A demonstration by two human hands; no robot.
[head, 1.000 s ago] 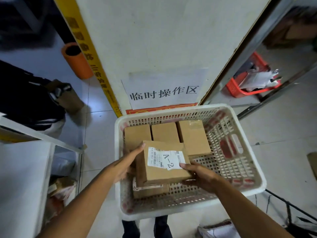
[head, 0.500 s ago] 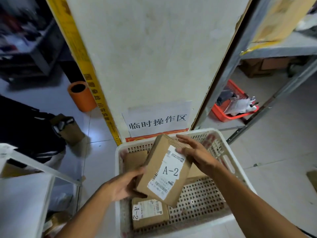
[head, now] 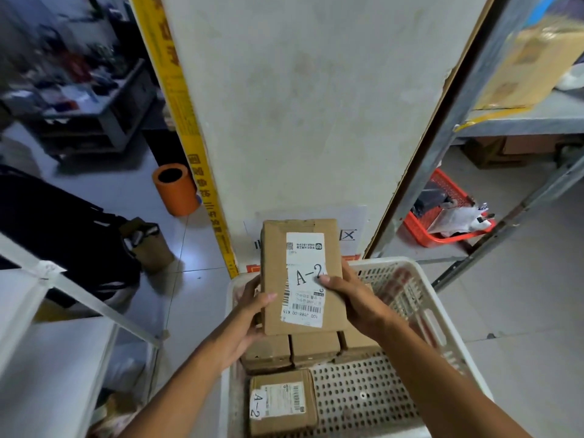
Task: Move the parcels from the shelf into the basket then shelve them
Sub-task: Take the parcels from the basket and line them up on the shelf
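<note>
A person holds a cardboard parcel (head: 301, 276) in both hands above a white plastic basket (head: 407, 279), its label (head: 305, 279) marked "A-2" turned up toward the camera. The left hand (head: 249, 314) grips the parcel's left edge, thumb curled over the front face; the right hand (head: 350, 298) clamps the right edge, thumb pressed on the label. The parcel is clear of the basket floor, lifted and upright in front of a white pillar (head: 300, 105).

Below it, inside the basket, a row of three plain brown boxes (head: 313, 347) lies side by side against the far part of the floor, and a fourth box (head: 281, 399), also labelled "A-2", lies nearer the camera at the left. The right half of the perforated basket floor is bare.

A metal shelf rack (head: 518, 121) stands to the right, with a large carton on its upper level and a red basket (head: 423, 229) of odds and ends on the floor beneath. An orange cylinder (head: 175, 189) stands on the tiles left of the pillar.

Judging by the load already collected, the gathering stage looks finished or nearly so, and the person appears to be reading the label before shelving this parcel. At least four more parcels in the basket are not yet shelved, so most of the second stage seems to lie ahead.
</note>
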